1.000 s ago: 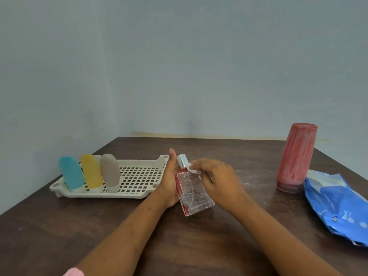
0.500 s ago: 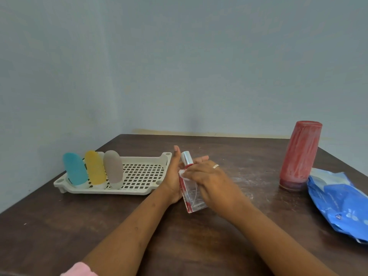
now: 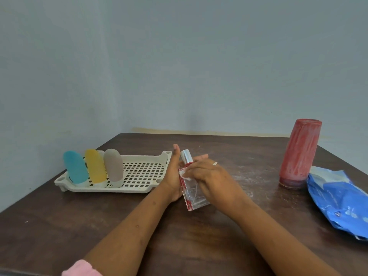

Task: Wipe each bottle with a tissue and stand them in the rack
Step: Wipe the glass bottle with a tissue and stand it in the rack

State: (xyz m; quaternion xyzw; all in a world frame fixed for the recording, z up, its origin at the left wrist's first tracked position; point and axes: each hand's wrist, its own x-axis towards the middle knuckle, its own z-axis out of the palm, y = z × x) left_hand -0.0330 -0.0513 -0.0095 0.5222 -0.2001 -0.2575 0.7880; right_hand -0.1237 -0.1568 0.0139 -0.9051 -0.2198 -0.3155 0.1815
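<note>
Head view: just right of the rack (image 3: 139, 189), the clear bottle (image 3: 196, 198) leans over the table (image 3: 59, 226). The left hand (image 3: 172, 176) braces it, thumb straight up, fingers laid flat behind the glass. The right hand (image 3: 213, 179) curls its fingers round a tissue (image 3: 184, 174), pressing it to the bottle's shoulder. To wipe well, I judge, draw the tissue down each face and round the silver cap (image 3: 186, 156). Teal bottle (image 3: 75, 168), yellow bottle (image 3: 96, 166) and grey bottle (image 3: 113, 167) stand at the rack's left end; a red bottle (image 3: 299, 154) waits far right of it.
</note>
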